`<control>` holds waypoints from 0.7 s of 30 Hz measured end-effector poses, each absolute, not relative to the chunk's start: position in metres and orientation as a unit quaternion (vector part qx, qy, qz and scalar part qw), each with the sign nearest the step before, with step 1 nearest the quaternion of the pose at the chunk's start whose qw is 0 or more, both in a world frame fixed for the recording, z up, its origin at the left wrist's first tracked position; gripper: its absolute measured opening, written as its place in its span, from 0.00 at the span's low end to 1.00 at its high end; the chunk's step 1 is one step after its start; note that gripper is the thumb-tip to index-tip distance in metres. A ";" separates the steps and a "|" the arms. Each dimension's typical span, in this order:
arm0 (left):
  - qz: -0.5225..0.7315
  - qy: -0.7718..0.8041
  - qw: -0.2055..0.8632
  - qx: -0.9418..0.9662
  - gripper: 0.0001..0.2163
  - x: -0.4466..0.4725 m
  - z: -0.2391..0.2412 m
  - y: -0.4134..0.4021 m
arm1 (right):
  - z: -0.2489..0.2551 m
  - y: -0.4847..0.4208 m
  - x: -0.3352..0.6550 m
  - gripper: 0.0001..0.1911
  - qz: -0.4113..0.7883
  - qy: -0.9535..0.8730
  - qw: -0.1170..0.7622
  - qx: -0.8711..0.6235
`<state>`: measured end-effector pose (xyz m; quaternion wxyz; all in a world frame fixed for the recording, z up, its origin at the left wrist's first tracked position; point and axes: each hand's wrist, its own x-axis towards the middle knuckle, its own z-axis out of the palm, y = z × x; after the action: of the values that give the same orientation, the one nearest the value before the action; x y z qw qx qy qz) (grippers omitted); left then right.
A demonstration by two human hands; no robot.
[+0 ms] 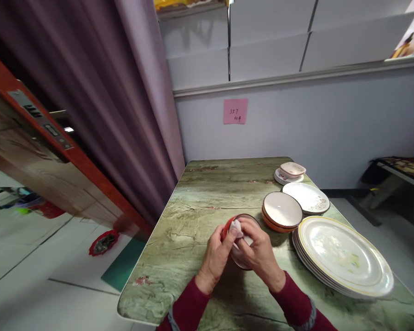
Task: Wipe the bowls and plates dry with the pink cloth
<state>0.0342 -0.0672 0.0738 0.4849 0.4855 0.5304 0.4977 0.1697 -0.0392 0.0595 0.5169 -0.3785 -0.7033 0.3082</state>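
Observation:
Near the middle of the table, a bowl (242,263) with a red outside, pale inside and dark rim is tilted between my hands. My left hand (216,253) grips its left side, with the thumb at the rim. Fingers of my right hand (257,250) are closed on a crumpled white cloth (237,228) at the bowl's upper left rim, touching the left thumb. Part of the bowl is hidden behind both hands. Just right of them stands a stack of similar orange-red bowls (283,210) with pale insides.
Along the table's right side sit a stack of large oval plates (345,257), white plates with a floral print (308,198), and a small dish (293,169) on small plates. The green wood-patterned table (179,248) meets the wall. A purple curtain (138,92) and wooden door (72,151) stand left.

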 end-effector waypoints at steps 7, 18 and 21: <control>0.513 0.545 0.455 0.482 0.23 0.030 0.076 -0.066 | 0.055 -0.048 0.180 0.04 0.147 -0.812 0.347 -0.445; 0.508 0.486 0.590 0.397 0.25 0.038 0.073 -0.076 | 0.094 -0.036 0.198 0.11 0.475 -0.549 0.568 -0.388; 0.491 0.488 0.604 0.395 0.25 0.040 0.072 -0.079 | 0.084 -0.028 0.202 0.10 0.401 -0.581 0.565 -0.427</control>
<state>0.0400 -0.0791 0.0718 0.6044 0.3953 0.4876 0.4905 0.2017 -0.0276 0.0839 0.5649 -0.4271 -0.5814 0.4006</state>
